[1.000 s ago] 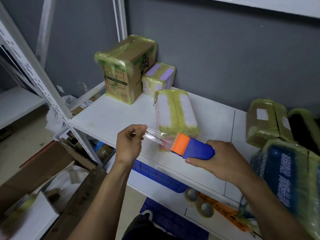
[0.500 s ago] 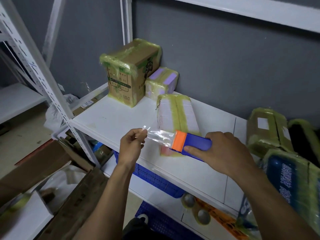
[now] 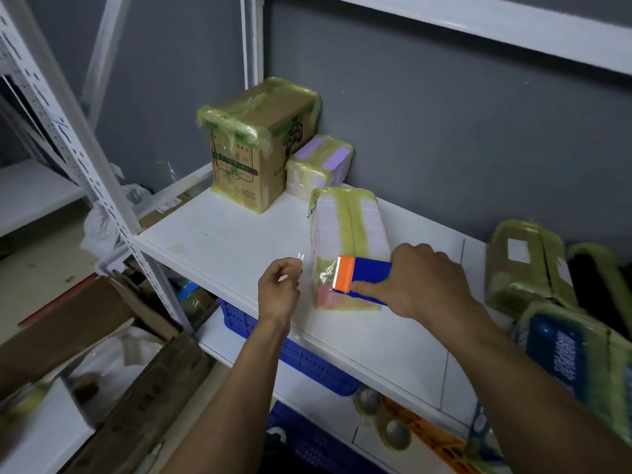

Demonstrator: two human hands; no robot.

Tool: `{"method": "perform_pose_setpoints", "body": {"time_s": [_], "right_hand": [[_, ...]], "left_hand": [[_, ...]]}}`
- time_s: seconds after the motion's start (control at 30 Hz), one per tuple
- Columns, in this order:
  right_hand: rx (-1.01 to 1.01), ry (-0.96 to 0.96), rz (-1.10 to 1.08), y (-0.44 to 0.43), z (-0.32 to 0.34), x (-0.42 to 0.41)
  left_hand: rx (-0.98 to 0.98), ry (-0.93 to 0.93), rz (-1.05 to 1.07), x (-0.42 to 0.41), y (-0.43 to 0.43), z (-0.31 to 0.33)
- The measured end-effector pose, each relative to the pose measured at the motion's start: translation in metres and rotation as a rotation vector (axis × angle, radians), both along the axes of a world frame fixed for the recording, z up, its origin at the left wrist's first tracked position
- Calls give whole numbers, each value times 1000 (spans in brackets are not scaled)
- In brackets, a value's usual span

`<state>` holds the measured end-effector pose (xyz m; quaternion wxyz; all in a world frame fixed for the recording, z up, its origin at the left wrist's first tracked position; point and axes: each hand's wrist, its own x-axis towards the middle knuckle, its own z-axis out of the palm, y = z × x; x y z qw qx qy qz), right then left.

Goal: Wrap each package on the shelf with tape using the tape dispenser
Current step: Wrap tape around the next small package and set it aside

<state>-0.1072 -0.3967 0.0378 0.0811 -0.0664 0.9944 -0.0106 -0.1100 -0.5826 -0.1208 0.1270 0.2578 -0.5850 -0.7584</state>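
That tape (image 3: 301, 257) looks flimsy and clingy, left hand (image 3: 278, 292) pinching its end, right hand (image 3: 424, 282) wrapped round the stiff tape dispenser (image 3: 366, 273) body.

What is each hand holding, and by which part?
Right hand grips the tape dispenser by its blue body; left hand pinches a clear tape scrap.

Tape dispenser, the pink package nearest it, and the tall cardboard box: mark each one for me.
Tape dispenser (image 3: 372, 275): head view, on its blue body.
Pink package (image 3: 328, 230): head view, on the pale top face.
Cardboard box (image 3: 239, 165): head view, on the printed front face.
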Motion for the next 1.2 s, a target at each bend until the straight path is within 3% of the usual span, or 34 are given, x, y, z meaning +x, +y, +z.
{"method": "perform_pose_setpoints", "body": {"time_s": [0.23,0.7,0.83,0.97,1.2], "right_hand": [[-36,-46,-24,4,-5,-9],[-62,-55,-41,12,-12,-23],[-63,-56,-37,14,-12,-27],[-77,-46,-34,16,-13,-29],[-111,-50,-35,23,-16,-30]], "left_hand": [[57,-22,-17,-3,22,-11],[-181,-24,-95,-15,24,0],[-224,126,45,-9,30,-1],[-105,209,-173,4,44,0],[-252,243,-369,10,34,-9]]}}
